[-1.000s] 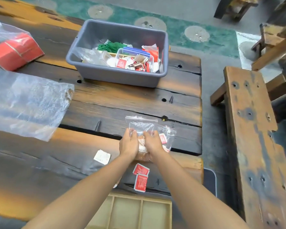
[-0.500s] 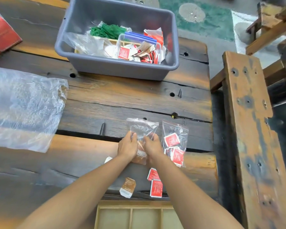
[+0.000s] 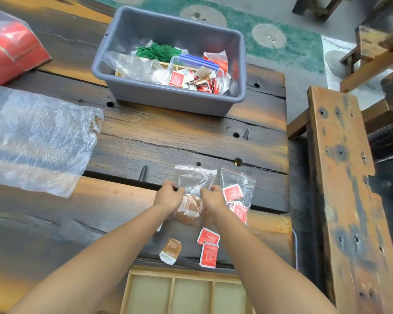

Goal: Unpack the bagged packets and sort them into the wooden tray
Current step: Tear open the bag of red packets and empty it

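My left hand (image 3: 168, 197) and my right hand (image 3: 212, 198) both grip a small clear zip bag of brown packets (image 3: 192, 191) on the dark wooden table. Just right of it lies a second zip bag with red packets (image 3: 235, 193). Nearer to me lie two loose red packets (image 3: 208, 245) and one brown packet (image 3: 171, 250). The wooden tray (image 3: 182, 274) with three visible compartments sits at the near table edge, partly cut off by the frame.
A grey plastic tub (image 3: 175, 98) at the back holds more bags, packets and a green cloth. A large clear plastic sheet (image 3: 36, 141) lies at left, a red bagged box (image 3: 11, 51) far left. A wooden bench (image 3: 347, 189) runs along the right.
The view pulled back slightly. Both hands stay on the brown-packet bag; since a second ago the red-packet bag has come into sight beside it, and a brown packet lies near the tray.
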### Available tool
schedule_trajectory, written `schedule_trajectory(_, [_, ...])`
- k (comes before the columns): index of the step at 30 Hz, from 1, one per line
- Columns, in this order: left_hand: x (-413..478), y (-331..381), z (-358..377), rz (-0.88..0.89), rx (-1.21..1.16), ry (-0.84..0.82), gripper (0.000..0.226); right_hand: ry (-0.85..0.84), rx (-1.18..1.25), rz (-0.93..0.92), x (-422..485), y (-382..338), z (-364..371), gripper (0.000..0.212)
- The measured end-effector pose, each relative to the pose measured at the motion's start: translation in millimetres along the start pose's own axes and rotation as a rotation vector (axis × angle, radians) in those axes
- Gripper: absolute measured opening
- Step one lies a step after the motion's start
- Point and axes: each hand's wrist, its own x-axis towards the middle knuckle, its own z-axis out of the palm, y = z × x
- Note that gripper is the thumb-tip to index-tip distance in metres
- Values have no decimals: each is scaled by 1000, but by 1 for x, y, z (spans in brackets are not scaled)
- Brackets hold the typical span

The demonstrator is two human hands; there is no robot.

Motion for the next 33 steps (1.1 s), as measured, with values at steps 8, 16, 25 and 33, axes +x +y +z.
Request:
schedule_trajectory(8, [-60, 11, -3, 125, 143, 117, 31, -129, 0, -102, -33, 13, -57, 33])
schedule_trajectory(16, [-142, 12, 45, 195, 185, 103, 18, -199, -79, -183, -81, 58, -115, 19])
schedule_trajectory(25, [-189, 8, 126, 260, 211, -76, 6, -205, -189, -145, -82, 117, -168, 25])
schedule_trajectory(33, [-150, 24, 136, 297, 264, -201, 15, -147, -124, -55, -51, 107, -162, 16])
